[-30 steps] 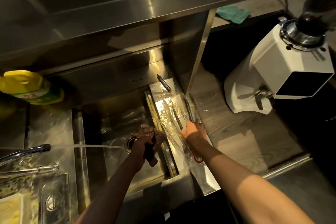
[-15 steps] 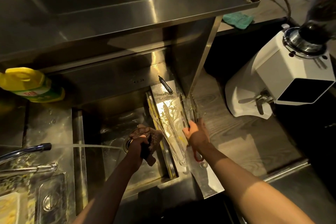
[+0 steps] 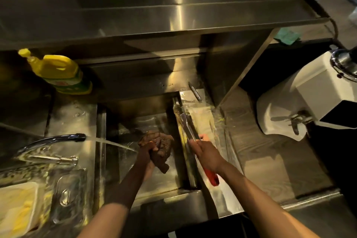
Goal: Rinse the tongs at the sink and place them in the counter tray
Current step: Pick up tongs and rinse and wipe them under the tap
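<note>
A person's right hand [image 3: 207, 153] closed its fingers round a pair of tongs [image 3: 188, 131] at the right-hand rim of the sink [image 3: 101, 141]. The grip fell just ahead of the red handle [image 3: 212, 177], which jutted back beneath the wrist, while the steel arms pointed away along the rim, well clear of the running water. The left hand [image 3: 146, 153] was clenched on a brown cloth [image 3: 161, 145] over the basin, where a stream from the tap [image 3: 56, 139] arced in to meet it. The tongs looked light, stiff and springy, and were probably slick with water, so the red handle seemed the surest place to take hold. Just right of the tips lay what appeared to be a clear tray [image 3: 204, 114], too blurred to make out fully, on wet steel bordering a wood-grain surface [image 3: 260, 152]. Farther back, a yellow bottle [image 3: 59, 72] stood left of the sink against the steel wall, and a white machine [image 3: 309, 102] sat on the surface to the right. A green rag [image 3: 287, 35] lay behind it. A steel shelf [image 3: 173, 19] ran overhead across the dim, warmly lit kitchen.
</note>
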### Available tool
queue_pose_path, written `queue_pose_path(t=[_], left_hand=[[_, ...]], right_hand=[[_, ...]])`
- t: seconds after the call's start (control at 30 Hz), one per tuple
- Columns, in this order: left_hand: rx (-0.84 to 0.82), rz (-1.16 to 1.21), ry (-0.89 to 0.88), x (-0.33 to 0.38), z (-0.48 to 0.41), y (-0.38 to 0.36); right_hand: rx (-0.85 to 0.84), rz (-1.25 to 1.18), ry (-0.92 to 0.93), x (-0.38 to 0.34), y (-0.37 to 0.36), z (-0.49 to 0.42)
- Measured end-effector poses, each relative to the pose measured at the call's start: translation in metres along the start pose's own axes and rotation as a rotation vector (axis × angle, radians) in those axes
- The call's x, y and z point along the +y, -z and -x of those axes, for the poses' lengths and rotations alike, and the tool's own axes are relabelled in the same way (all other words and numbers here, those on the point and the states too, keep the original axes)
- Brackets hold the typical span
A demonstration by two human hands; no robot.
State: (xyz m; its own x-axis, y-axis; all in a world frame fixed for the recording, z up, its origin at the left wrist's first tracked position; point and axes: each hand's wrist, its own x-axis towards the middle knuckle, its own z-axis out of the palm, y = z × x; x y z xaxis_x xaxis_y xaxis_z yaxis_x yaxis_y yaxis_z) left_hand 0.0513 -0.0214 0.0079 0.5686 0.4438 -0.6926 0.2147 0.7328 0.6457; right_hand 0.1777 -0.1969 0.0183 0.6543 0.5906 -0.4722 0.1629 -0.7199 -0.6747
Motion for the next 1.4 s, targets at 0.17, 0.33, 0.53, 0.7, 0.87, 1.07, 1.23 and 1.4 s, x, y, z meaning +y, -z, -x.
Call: queue_pose_path(t=[0.17,0.33,0.53,0.7,0.87,1.07,1.23,1.4], left_hand=[[-0.106,0.127,-0.141,0.033,0.009,0.051],[-0.119,0.266,-0.164,0.065,-0.003,0.097],[0.13,0.057,-0.025,0.07,-0.02,0.098],[0.326,0.025,-0.124,0.064,-0.033,0.101],[0.387,0.234,0.043,0.052,-0.039,0.106],[0.271,-0.044,-0.131,0.064,-0.037,0.119],[0.364,0.001,-0.142,0.062,-0.062,0.134],[0.282,-0.328,-0.17,0.056,-0.056,0.143]], right_hand=[[-0.222,-0.125,0.004,-0.041,-0.037,-0.003],[-0.362,-0.036,0.082,-0.058,-0.076,-0.014],[-0.365,0.134,0.14,-0.089,-0.123,-0.023],[-0.284,0.37,0.146,-0.094,-0.125,-0.032],[-0.295,0.413,0.155,-0.093,-0.135,-0.033],[-0.296,0.557,0.177,-0.092,-0.126,-0.046],[-0.356,0.44,0.083,-0.106,-0.139,-0.054],[-0.319,0.545,0.136,-0.094,-0.126,-0.063]])
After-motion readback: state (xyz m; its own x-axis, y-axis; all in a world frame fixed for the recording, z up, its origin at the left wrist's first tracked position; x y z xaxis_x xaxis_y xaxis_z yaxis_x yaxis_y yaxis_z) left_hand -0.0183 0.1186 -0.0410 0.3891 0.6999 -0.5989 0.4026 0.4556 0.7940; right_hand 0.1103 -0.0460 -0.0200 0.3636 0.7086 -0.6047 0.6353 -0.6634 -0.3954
